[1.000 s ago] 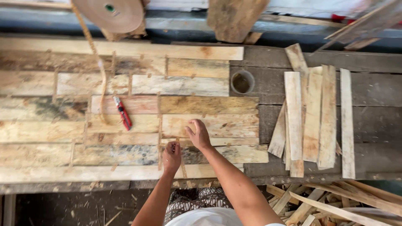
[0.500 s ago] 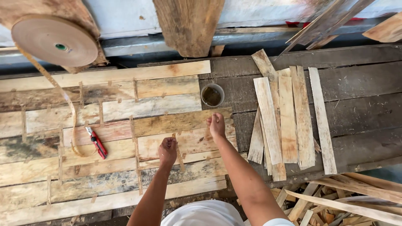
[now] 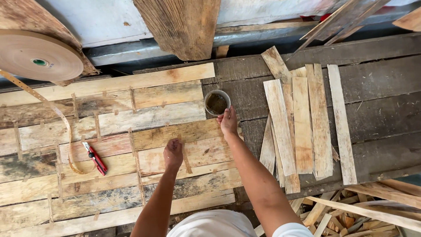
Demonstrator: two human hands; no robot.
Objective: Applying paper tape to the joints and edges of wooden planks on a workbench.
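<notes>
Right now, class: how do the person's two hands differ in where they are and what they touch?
The left hand rests closed on the taped veneer sheet, near a strip of tape. The right hand reaches farther out, its fingers at the rim of the small round cup. Both are bare.

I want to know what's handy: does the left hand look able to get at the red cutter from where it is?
Probably yes. The left hand rests on the joined boards, and the red cutter lies on the same boards to its left, with only flat wood between.
</notes>
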